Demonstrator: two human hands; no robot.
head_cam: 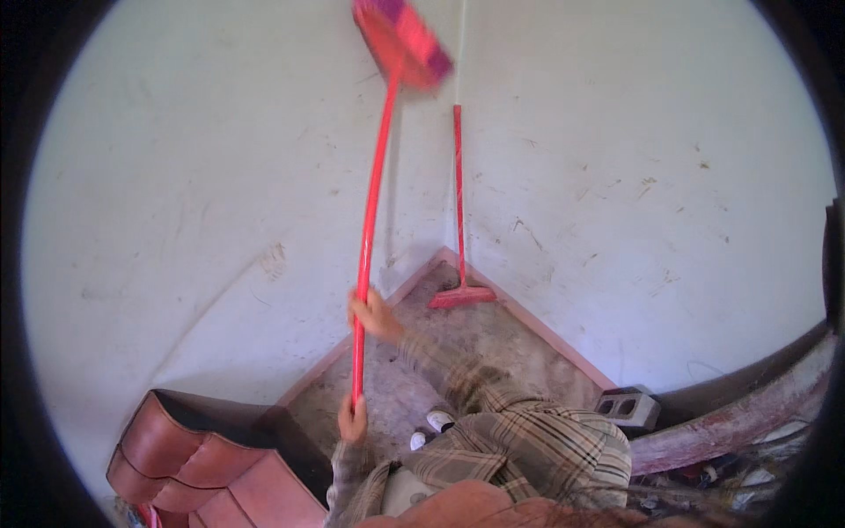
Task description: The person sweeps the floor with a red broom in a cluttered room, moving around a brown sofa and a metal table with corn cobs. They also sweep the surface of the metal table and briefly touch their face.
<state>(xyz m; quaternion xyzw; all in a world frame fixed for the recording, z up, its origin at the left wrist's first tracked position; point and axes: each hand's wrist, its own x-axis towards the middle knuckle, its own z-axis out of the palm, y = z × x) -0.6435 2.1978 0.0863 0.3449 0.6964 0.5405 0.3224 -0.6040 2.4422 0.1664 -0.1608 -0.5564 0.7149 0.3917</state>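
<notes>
A long-handled broom [370, 224] with a red handle is held up along the wall, its red and purple bristled head [404, 49] blurred at the top of the view. My right hand [377, 315] is closed round the lower middle of the handle. Below it, my left hand [352, 418] grips the handle's bottom end. Whether the bristles touch the wall, I cannot tell. A second red broom [460, 198] stands head down on the floor in the corner, its handle leaning up near where the walls meet.
A brown padded sofa [198, 462] sits at the lower left. At the right, a hollow concrete block [624, 408] lies by the wall, near a curved, worn pinkish edge [726, 419] with clutter beside it. Pink skirting [554, 336] borders the stained floor [521, 353]; scuffs mark the white walls [627, 165].
</notes>
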